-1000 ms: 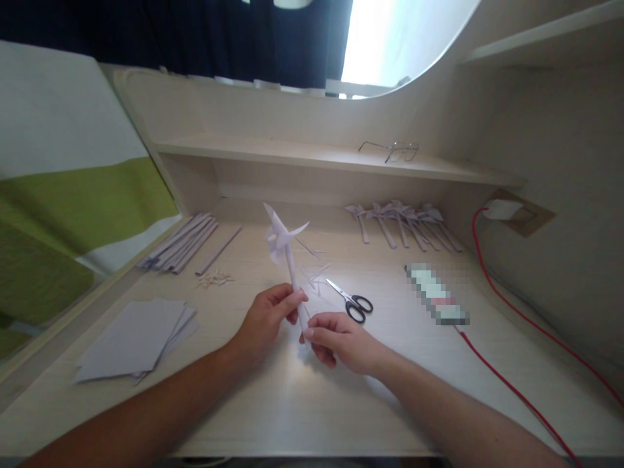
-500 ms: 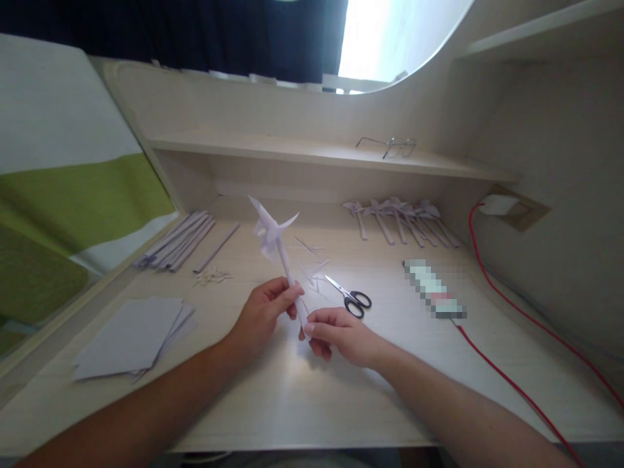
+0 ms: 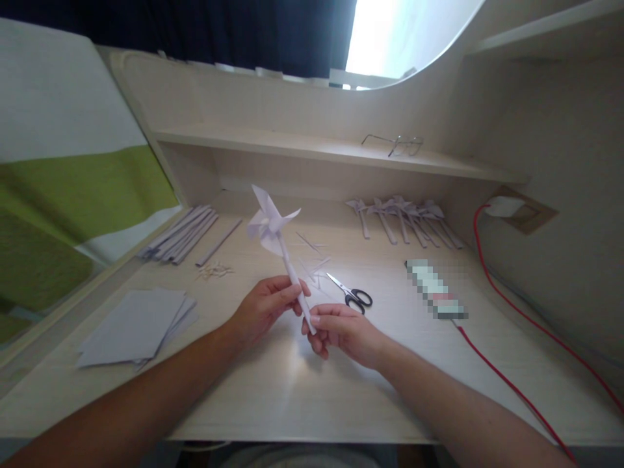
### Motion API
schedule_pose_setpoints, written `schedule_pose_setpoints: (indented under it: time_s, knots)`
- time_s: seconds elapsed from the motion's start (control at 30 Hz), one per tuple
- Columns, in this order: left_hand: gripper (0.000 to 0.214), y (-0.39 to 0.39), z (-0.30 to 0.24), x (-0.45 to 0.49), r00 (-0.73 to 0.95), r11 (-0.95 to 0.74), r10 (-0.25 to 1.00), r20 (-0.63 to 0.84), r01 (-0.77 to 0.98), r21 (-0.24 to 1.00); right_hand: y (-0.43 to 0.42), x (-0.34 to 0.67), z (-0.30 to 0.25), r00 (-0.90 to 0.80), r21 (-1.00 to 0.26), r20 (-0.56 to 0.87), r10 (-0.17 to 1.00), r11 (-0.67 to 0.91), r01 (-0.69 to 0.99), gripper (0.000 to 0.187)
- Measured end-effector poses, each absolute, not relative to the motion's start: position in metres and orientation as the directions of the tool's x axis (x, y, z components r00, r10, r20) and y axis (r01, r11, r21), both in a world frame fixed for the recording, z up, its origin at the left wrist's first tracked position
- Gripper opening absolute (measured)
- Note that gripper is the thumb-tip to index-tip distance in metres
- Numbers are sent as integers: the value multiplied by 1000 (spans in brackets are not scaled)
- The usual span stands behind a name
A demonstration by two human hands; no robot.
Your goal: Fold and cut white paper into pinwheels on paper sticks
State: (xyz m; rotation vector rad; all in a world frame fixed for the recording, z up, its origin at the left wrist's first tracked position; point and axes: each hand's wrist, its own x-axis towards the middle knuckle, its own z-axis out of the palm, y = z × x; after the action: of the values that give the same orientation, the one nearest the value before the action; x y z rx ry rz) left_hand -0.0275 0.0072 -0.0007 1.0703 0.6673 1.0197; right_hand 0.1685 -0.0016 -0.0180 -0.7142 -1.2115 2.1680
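Filling most of the view, a pale wood-grain desk [image 3: 244,406], seen from above. Across the top, a dark blue curtain [image 3: 219,32] beside a bright window. Along the left side, a white, green and brown cloth [image 3: 82,188]. At the back, a wooden shelf [image 3: 292,144] above the desktop.

Reaching in from the near edge, two bare hands, both grasping one stick: left hand [image 3: 270,302] pinching partway along between thumb and fingers, right hand [image 3: 344,331] closed around the lower end. To the left, a stack of white paper sheets [image 3: 131,325], slightly fanned. At the back right, a row of finished pinwheels [image 3: 400,206], overlapping, too crowded to count.

Raised over the middle of the desk, tilted with blades up and leftward, the held white paper pinwheel [image 3: 288,262]. At the back left, a bundle of rolled paper tubes [image 3: 182,237], with a single tube [image 3: 219,242] just beside.

On the right, a pixelated device [image 3: 435,289] with a red cable [image 3: 514,389]. Near the right hand, black-handled scissors [image 3: 348,293], blades nearly together. On the shelf, thin-framed eyeglasses [image 3: 403,145]. Behind the hands, loose paper strips [image 3: 320,264]; near the single tube, tiny pale pieces [image 3: 214,270], scattered.
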Motion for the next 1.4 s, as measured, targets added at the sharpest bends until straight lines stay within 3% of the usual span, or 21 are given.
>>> schedule_pose_setpoints:
  time_s: [0.47, 0.6, 0.7, 0.8, 0.9, 0.97, 1.1, 1.4]
  knots:
    - [28, 6, -4, -25, 359, 20, 931, 61, -217, 976, 2, 168, -15, -672, -906, -178, 718, -386, -173, 23]
    - [28, 8, -6, -25, 334, -10, 940, 73, -187, 982, 3, 167, -18, -622, -951, -178, 763, -296, -91, 27]
    - [28, 11, -9, -26, 272, -47, 959, 81, -128, 991, 0, 167, -17, -518, -985, -137, 844, -170, -17, 27]
    - [27, 12, -10, -26, 230, -47, 971, 72, -111, 993, -6, 169, -11, -444, -981, 9, 896, 95, 172, 27]
    - [26, 12, -10, -25, 242, -43, 968, 66, -102, 994, -12, 170, -5, -475, -845, 138, 869, 353, 401, 30]
    - [26, 12, -9, -24, 248, -61, 966, 76, -68, 996, -14, 170, -3, -484, -768, 161, 860, 418, 486, 35]
    - [27, 13, -9, -24, 247, -87, 965, 89, -19, 996, -13, 170, -6, -498, -765, 104, 861, 389, 513, 37]
    - [28, 12, -9, -24, 244, -53, 967, 66, -59, 997, -10, 170, -12, -508, -915, -20, 861, 189, 356, 38]
